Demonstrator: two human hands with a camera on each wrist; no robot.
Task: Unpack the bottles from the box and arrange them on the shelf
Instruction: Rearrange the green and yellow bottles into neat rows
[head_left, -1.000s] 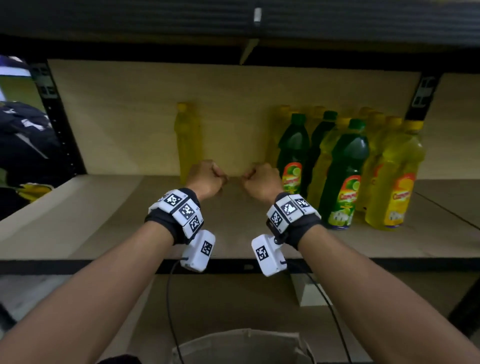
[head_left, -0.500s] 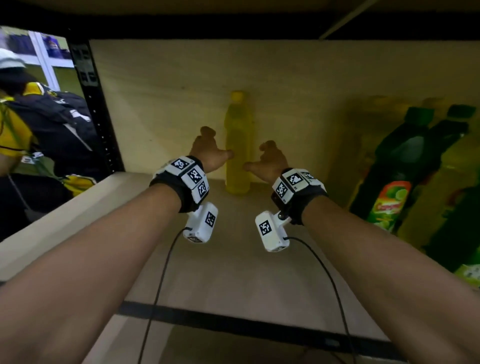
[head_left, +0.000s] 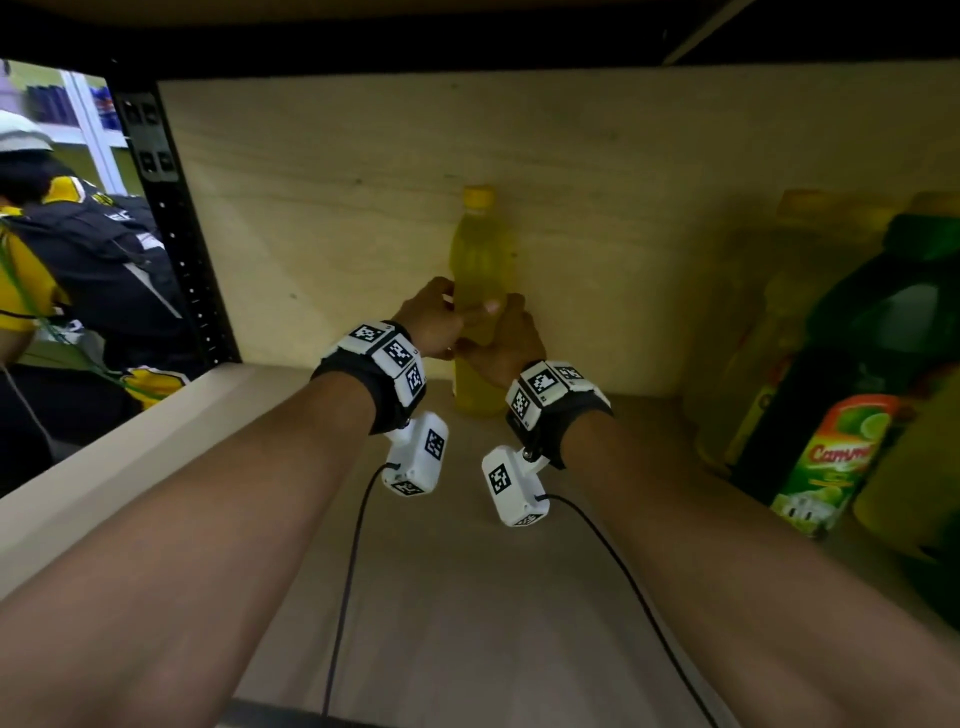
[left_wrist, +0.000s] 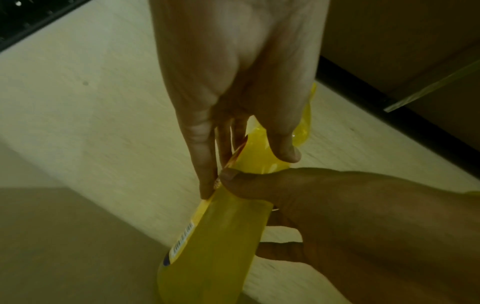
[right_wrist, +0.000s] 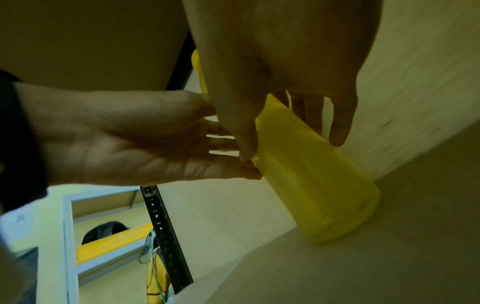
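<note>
Hands (head_left: 467, 332) both grasping upright yellow bottle (head_left: 480, 249) on shelf (head_left: 156, 441), barcode label (left_wrist: 182, 239) visible only from left wrist

Head view above; wrist views close on shared yellow bottle (head_left: 480, 270)

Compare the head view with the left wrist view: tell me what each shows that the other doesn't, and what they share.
Only the head view shows the green bottle with its lime label at the right, the yellow cap, and a person in a dark jacket beyond the shelf post. Only the left wrist view shows the barcode label on the yellow bottle. Both show the left hand and right hand gripping that bottle on the shelf.
</note>
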